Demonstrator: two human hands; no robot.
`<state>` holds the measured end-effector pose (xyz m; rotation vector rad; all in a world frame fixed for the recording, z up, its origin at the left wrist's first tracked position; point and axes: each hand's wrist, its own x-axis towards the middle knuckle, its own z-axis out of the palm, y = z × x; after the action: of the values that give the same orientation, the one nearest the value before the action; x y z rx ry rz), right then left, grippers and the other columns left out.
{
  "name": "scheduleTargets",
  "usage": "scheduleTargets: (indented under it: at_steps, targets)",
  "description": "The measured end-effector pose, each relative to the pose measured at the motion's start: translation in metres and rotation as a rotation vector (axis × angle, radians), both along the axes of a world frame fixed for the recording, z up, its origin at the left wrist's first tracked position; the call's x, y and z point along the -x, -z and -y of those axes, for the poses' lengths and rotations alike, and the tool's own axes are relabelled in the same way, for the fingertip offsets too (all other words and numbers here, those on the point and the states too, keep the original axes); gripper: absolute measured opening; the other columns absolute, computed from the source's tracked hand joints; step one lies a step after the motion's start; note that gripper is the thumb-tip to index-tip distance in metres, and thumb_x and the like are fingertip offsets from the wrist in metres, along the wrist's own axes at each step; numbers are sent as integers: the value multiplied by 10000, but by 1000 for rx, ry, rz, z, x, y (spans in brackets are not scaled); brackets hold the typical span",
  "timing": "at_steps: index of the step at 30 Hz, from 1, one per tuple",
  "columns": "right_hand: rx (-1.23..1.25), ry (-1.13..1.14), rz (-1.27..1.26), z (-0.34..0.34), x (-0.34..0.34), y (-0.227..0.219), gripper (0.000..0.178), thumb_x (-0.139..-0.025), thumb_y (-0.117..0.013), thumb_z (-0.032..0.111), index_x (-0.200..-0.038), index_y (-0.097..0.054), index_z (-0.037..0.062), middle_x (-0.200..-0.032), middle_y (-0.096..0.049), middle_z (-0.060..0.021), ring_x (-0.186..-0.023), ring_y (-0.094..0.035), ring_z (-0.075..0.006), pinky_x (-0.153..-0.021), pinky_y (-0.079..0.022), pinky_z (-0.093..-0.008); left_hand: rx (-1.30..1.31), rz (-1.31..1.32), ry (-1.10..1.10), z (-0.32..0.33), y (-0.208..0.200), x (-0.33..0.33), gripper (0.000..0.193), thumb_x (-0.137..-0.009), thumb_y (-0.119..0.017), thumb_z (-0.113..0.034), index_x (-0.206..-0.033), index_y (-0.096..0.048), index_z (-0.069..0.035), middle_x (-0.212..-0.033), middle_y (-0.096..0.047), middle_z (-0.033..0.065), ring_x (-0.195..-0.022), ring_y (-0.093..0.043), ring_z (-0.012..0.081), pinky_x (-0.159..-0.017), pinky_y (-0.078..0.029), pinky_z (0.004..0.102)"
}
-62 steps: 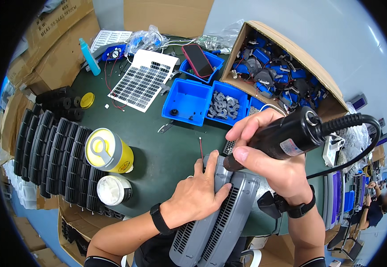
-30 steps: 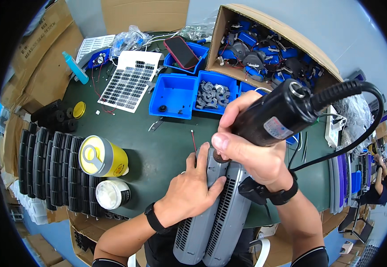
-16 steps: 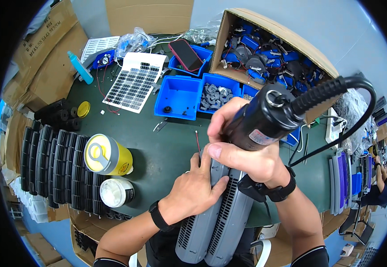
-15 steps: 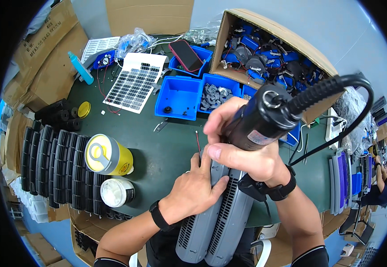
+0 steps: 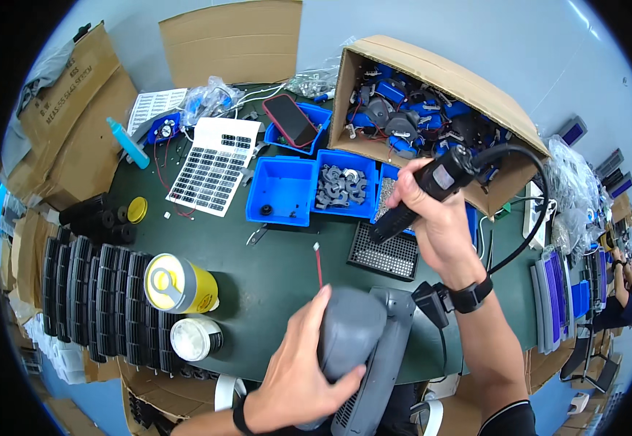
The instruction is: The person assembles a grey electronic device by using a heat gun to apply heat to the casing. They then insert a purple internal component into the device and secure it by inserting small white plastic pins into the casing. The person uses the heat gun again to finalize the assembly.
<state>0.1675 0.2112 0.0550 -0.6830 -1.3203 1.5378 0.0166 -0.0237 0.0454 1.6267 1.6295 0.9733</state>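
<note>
My left hand [image 5: 298, 370] is wrapped round a grey plastic housing with a rounded end [image 5: 352, 327], tilted up near the table's front edge. Beside it lies a second long grey housing [image 5: 383, 363] with vent slots. A thin red wire [image 5: 319, 265] with a white connector pokes out past the far end. My right hand [image 5: 443, 229] grips a black corded electric screwdriver [image 5: 436, 178], held off the housings, its nose pointing down and left. Under that nose stands a black tray [image 5: 381, 254] with a grid of small holes. The screwdriver's bit cannot be made out.
Blue bins [image 5: 280, 190] with small grey parts stand beyond my hands, a phone [image 5: 290, 120] in one. A large carton [image 5: 432, 65] of blue-and-black parts is behind them. At left are a yellow-lidded canister [image 5: 181, 283], a white jar [image 5: 194, 339] and stacked black slotted parts [image 5: 105, 298].
My right hand has lifted the screwdriver off the housing, away over the perforated tray. My left hand has turned one housing so its rounded end shows.
</note>
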Motion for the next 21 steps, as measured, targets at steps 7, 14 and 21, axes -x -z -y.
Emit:
scheduleTargets:
  at_steps: [7, 14, 21]
  targets:
    - [32, -72, -28, 7, 4, 16, 225, -899, -871, 158, -1001, -702, 50, -903, -688, -24, -835, -644, -124, -773, -525, -302, -120, 37, -178, 37, 1, -32, 1017, -715, -954, -145, -1549, -407, 53, -1369, -571, 259, -1271, -579, 410, -1079, -478, 452]
    - [-18, -71, 31, 3, 1, 28, 234, -916, -850, 149, -1026, -670, 48, -914, -672, -42, -835, -662, -150, -779, -546, -322, -52, 91, -293, 44, 10, -35, 989, -725, -955, -161, -1528, -419, 55, -1435, -521, 244, -1308, -556, 392, -1112, -452, 439]
    - [-17, -77, 31, 6, 3, 26, 268, -889, -871, 127, -1025, -655, 47, -911, -666, -54, -822, -677, -170, -771, -562, -336, -37, 107, -305, 49, 17, -36, 986, -741, -954, -176, -1526, -403, 53, -1453, -505, 229, -1314, -558, 349, -1121, -444, 418]
